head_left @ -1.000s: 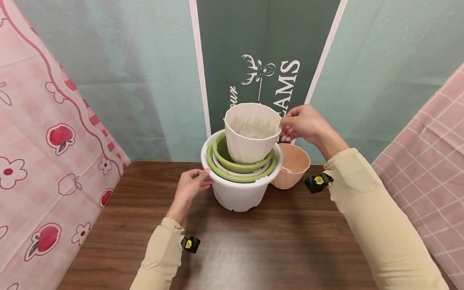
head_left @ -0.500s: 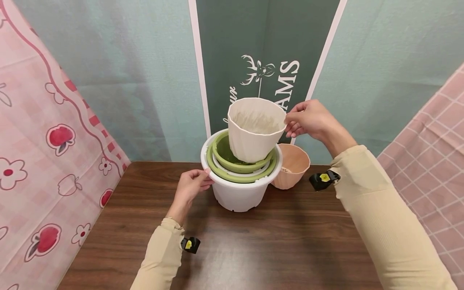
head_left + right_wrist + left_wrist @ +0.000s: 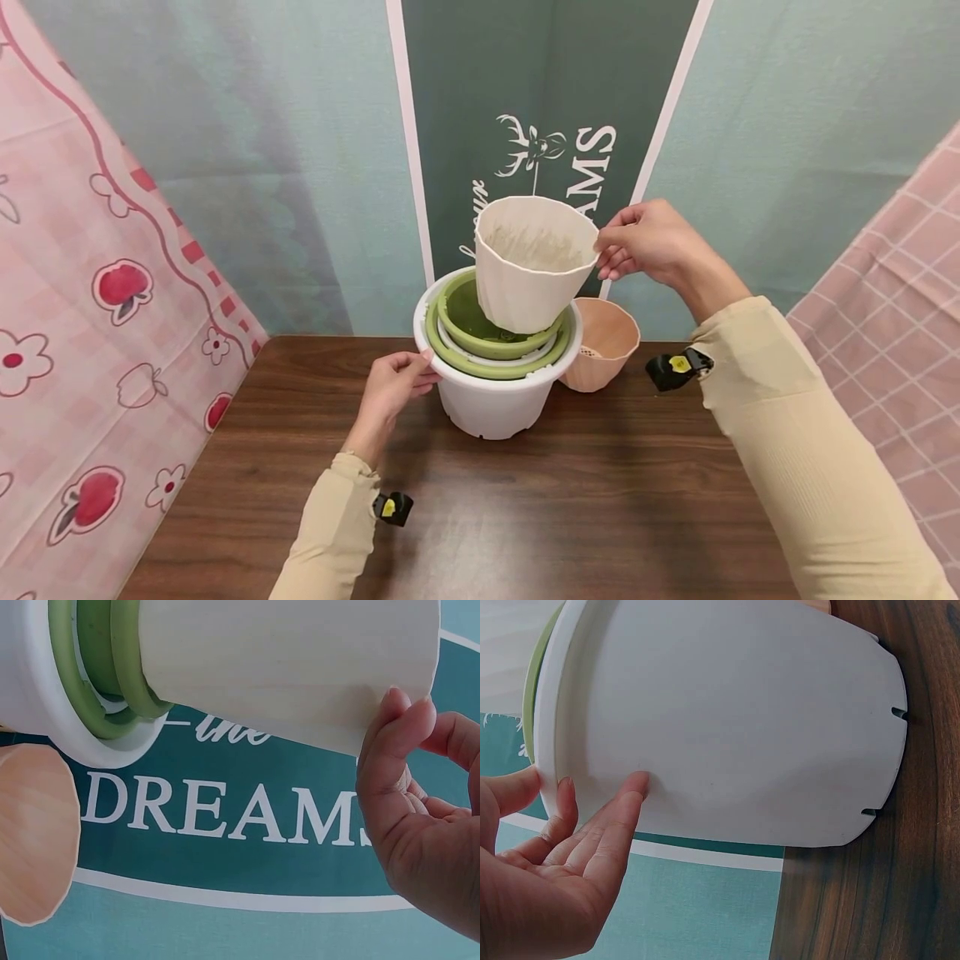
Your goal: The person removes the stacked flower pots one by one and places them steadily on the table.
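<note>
My right hand [image 3: 648, 242] pinches the rim of a cream flowerpot [image 3: 525, 292], which is faceted and has dirt streaks inside. This pot is tilted, its lower end inside the mouth of a green flowerpot [image 3: 468, 317]. The green pot sits nested with further green and white pots in a large white flowerpot [image 3: 491, 408] on the table. My left hand [image 3: 393, 387] holds the white pot's left rim. In the left wrist view, the thumb is at the rim and the fingers [image 3: 607, 832] lie against the outer wall. The right wrist view shows thumb and fingertips [image 3: 397, 712] at the cream rim.
A peach flowerpot [image 3: 603, 342] stands on the wooden table [image 3: 480, 517], right behind the white pot. A teal cloth [image 3: 315, 167] with a printed deer head hangs behind. Pink patterned cloths border the left [image 3: 112, 375] and right sides.
The cream flowerpot has risen and shifted right in my right hand, uncovering more of the green pot's inside. My left hand keeps its place on the white rim.
</note>
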`<state>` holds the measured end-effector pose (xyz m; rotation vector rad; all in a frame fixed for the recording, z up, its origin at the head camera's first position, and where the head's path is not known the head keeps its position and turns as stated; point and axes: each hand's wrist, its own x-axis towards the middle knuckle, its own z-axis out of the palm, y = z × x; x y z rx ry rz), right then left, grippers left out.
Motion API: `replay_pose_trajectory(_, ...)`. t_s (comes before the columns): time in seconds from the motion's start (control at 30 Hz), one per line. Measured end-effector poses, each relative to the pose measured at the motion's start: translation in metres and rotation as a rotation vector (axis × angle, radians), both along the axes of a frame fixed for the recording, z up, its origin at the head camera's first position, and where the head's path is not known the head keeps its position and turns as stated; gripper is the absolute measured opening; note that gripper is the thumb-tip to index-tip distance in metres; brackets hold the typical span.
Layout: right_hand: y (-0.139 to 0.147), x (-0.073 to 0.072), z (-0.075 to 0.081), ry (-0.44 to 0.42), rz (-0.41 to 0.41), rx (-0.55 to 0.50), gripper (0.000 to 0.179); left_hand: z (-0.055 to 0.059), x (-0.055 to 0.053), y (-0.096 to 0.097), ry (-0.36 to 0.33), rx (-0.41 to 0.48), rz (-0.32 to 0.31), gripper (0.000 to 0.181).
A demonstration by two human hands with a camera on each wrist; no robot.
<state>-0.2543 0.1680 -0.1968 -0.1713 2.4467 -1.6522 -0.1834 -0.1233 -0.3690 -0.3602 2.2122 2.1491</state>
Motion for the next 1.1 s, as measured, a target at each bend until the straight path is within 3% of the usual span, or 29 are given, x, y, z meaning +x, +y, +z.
replay_pose_trajectory(0.3,0.006,0.001,0.004,0.011,-0.017,0.045,0.016,0.0,0.0,-0.001,-0.033,-0.008,0.0,0.026)
replay_pose_trajectory(0.9,0.032,0.002,0.003,-0.011,-0.041,-0.022,0.01,0.001,0.0,0.0,-0.043,-0.021,0.009,0.027)
replay_pose_trajectory(1.1,0.042,0.002,0.002,-0.019,-0.043,-0.047,0.014,0.002,0.0,0.0,-0.011,-0.001,0.005,0.027)
